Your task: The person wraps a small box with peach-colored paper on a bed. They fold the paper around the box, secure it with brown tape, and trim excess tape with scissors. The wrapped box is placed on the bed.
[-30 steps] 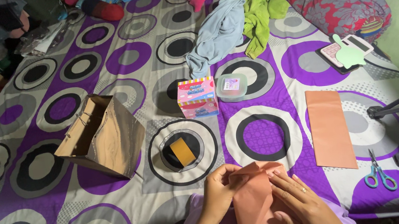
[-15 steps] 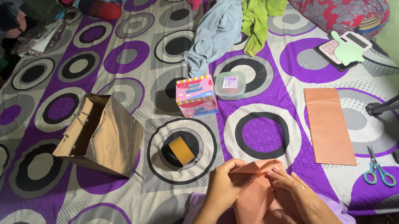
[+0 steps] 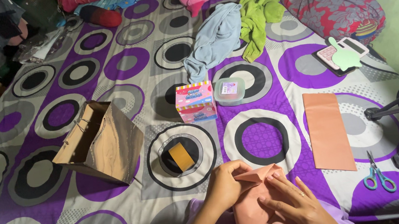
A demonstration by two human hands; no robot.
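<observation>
One bed: a bed (image 3: 42,212) under a purple, grey and black circle-patterned sheet is carrying everything.
Open bag: a finished brown paper bag (image 3: 101,151) is lying on its side, left of the hands.
Flat sheet: a salmon rectangular paper sheet (image 3: 328,130) is lying to the right, well apart from the hands.
Folded piece: a salmon-coloured folded paper piece (image 3: 252,208) is sitting at the bed's near edge, under both hands.
Left hand: the left hand (image 3: 226,186) is pinching the top fold, fingers clamped on the paper.
Right hand: the right hand (image 3: 296,207) is pressing flat on it, fingers together.
Risk: the soft bedding is likely giving under pressure, so the crease could be running crooked.
Hidden: the piece's lower part is being cut off by the frame.
</observation>
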